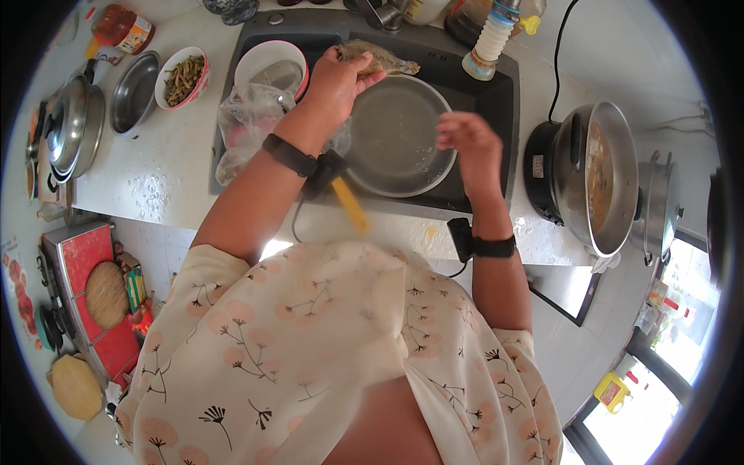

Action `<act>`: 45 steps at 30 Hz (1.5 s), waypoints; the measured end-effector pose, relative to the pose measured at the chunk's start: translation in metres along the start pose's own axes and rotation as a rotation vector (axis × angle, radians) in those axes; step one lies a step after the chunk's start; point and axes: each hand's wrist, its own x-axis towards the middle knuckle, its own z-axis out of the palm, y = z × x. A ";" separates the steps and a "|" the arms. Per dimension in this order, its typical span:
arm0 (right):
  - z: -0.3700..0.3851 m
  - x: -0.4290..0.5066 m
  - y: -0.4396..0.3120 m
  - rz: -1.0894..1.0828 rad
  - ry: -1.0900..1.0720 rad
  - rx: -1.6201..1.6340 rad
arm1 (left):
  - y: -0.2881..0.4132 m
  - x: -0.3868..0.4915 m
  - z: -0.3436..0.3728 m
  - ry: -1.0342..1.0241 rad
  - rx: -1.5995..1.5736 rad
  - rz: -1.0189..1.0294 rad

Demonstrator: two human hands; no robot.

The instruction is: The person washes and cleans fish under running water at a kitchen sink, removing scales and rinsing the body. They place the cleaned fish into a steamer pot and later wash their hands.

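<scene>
My left hand (343, 81) holds a small whole fish (381, 58) over the back of the dark sink. Below the fish, a wide round metal pan (401, 136) with cloudy water in it sits in the sink. My right hand (469, 136), slightly blurred, is over the pan's right rim with its fingers curled; nothing shows in it. Left of the pan are a white bowl with a red outside (247, 58) and a crumpled clear plastic bag (250, 113). A yellow handle (350, 206) sticks out under my left wrist.
A faucet (389, 14) and a white ribbed hose (491, 40) stand at the sink's back edge (314, 20). On the right, a deep metal pan of brownish liquid (598, 174) rests on a black cooker. At left are a bowl of cooked food (185, 81), an empty metal bowl (135, 93) and a lidded pot (70, 128).
</scene>
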 end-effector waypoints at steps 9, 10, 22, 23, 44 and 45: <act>0.014 0.028 0.008 0.049 0.007 0.054 | -0.010 -0.013 0.023 -0.417 0.757 -0.131; 0.017 0.032 0.004 0.069 -0.013 0.101 | -0.015 -0.015 0.029 -0.469 0.767 -0.089; -0.003 0.036 0.012 0.258 0.197 0.555 | -0.042 0.022 0.032 -0.371 0.833 -0.030; -0.005 0.037 0.012 0.251 0.202 0.542 | -0.048 0.020 0.029 -0.385 0.916 0.089; 0.006 0.052 0.002 0.250 0.135 0.531 | -0.015 0.120 0.024 0.230 0.516 0.449; 0.008 0.052 0.002 0.246 0.133 0.531 | -0.013 0.122 0.023 0.196 0.501 0.436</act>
